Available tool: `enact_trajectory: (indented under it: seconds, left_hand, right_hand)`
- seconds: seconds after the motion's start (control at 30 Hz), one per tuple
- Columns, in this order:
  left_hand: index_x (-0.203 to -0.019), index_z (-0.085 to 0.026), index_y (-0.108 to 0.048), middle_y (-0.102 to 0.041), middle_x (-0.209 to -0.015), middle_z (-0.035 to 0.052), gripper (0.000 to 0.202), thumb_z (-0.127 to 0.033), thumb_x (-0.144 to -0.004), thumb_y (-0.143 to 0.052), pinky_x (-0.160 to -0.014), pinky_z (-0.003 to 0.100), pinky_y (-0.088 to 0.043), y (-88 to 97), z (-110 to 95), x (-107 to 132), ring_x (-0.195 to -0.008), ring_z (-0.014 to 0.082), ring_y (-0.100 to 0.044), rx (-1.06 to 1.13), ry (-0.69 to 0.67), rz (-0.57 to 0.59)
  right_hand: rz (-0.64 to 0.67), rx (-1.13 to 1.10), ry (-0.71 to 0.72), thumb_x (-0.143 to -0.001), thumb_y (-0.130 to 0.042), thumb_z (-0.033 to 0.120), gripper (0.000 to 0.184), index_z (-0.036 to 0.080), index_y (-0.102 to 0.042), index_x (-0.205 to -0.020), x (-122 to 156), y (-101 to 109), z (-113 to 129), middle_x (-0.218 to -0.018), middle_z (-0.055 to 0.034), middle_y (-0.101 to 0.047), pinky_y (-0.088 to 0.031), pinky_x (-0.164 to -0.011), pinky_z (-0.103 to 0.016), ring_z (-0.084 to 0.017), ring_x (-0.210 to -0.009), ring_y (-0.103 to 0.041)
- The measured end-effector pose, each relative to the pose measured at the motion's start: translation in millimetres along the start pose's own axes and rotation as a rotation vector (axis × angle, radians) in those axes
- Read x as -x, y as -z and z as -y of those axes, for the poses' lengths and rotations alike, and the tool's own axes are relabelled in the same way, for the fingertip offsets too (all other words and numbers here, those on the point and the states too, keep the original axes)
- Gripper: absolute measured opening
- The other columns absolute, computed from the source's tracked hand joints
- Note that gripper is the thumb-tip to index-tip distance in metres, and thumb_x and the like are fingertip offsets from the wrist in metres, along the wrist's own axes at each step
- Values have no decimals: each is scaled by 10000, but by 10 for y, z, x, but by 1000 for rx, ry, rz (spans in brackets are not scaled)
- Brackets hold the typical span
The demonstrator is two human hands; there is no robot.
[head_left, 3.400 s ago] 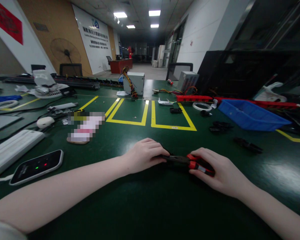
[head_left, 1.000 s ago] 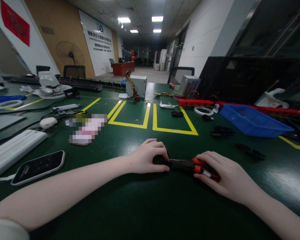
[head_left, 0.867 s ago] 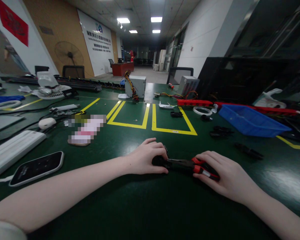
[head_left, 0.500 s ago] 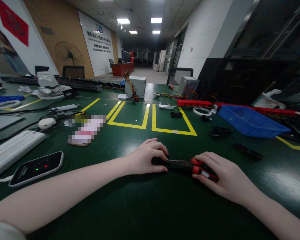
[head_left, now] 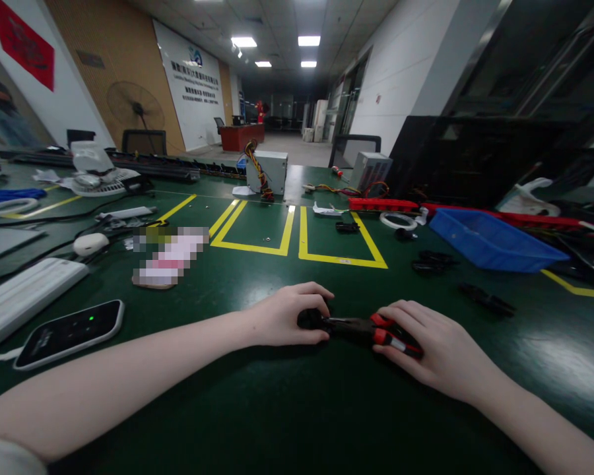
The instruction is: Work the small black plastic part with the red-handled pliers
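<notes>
My left hand (head_left: 283,315) rests on the green table, fingers curled around a small black part (head_left: 309,318) that it pins down. My right hand (head_left: 428,345) is closed on the red-and-black handles of a pair of pliers (head_left: 371,328). The dark jaws of the pliers point left and meet the black part between my two hands. Most of the part is hidden under my left fingers.
A blue bin (head_left: 492,240) stands at the right, with black pieces (head_left: 485,299) lying loose near it. Left of my arm lie a dark device with a green light (head_left: 69,332) and a white keyboard (head_left: 22,299). Yellow tape boxes (head_left: 340,237) mark the table ahead, with grey power supplies (head_left: 267,171) behind.
Both hands with pliers and part have shifted slightly left and stayed closed. The black part shows more than 3.4 s ago. The device's lights changed from none to one green.
</notes>
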State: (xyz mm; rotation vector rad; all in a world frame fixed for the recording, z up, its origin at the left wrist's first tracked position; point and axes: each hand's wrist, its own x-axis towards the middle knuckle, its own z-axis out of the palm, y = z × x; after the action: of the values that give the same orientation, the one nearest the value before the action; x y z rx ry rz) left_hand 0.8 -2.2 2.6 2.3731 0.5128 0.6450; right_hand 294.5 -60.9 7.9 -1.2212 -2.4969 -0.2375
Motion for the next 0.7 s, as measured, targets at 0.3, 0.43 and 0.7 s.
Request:
enact_trajectory:
  seconds: [0.3, 0.43, 0.7]
  left_hand:
    - [-1011, -184, -650, -602, -1225, 84, 203, -240, -830, -723, -1031, 416, -484, -1, 24, 5, -1182, 240, -589, -6, -54, -16]
    - [-1025, -189, -657, -634, -1167, 67, 211, -225, -828, -724, -1098, 443, -429, -2, 43, 1, -1161, 220, -601, -7, -80, -13]
    - [-973, -150, -661, -677, -1119, 78, 186, -235, -826, -737, -1160, 465, -367, 8, 39, -8, -1111, 199, -643, 22, -127, -31]
  right_hand:
    - [12, -10, 11, -863, -600, 456, 343, 199, -612, -1090, -2, 23, 17, -993, -95, -695, -563, -680, -331, -213, -825, -674]
    - [10, -22, 17, -870, -593, 452, 328, 201, -612, -1079, -3, 29, 22, -980, -91, -695, -558, -677, -323, -206, -813, -673]
    - [32, -58, -16, -857, -609, 452, 332, 212, -622, -1085, 4, 12, 8, -987, -87, -698, -559, -673, -325, -206, -810, -677]
